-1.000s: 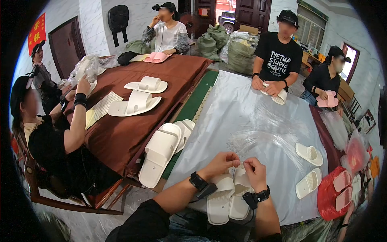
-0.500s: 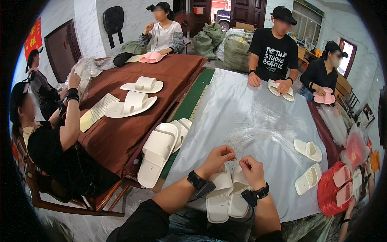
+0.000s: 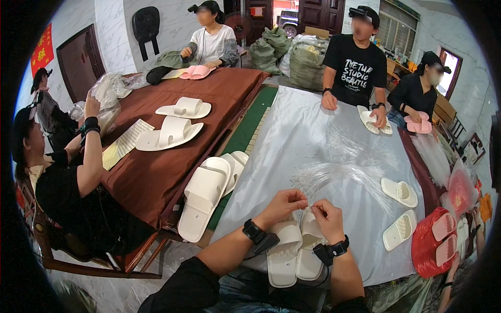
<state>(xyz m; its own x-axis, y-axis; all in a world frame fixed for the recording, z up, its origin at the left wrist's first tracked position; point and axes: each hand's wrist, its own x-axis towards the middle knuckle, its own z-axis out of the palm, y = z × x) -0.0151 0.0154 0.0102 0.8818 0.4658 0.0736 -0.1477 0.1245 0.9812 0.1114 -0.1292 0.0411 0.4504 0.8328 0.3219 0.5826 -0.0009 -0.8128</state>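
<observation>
My left hand (image 3: 284, 205) and my right hand (image 3: 329, 219) are close together, thumbs and fingertips pinched. Whatever is between the fingertips is too thin to make out. Below them, a left white slipper (image 3: 283, 261) and a right white slipper (image 3: 310, 265) lie side by side at the table's near edge, toes toward me. My hands and wrists cover part of the pair. Just beyond my fingers, a loose spread of thin clear plastic strands (image 3: 339, 175) lies on the grey table cover (image 3: 276, 141).
White slippers (image 3: 398, 192) lie to the right, beside a red bag with pink slippers (image 3: 445, 250). More white slippers (image 3: 203, 195) stand at the left edge. Across the table a person holds white slippers (image 3: 373, 121). Others sit around the brown-covered table (image 3: 224, 94).
My hands stay nearly in place, with fingertips still pinched. The person across the table has raised their head and shifted the white slippers slightly to the right.
</observation>
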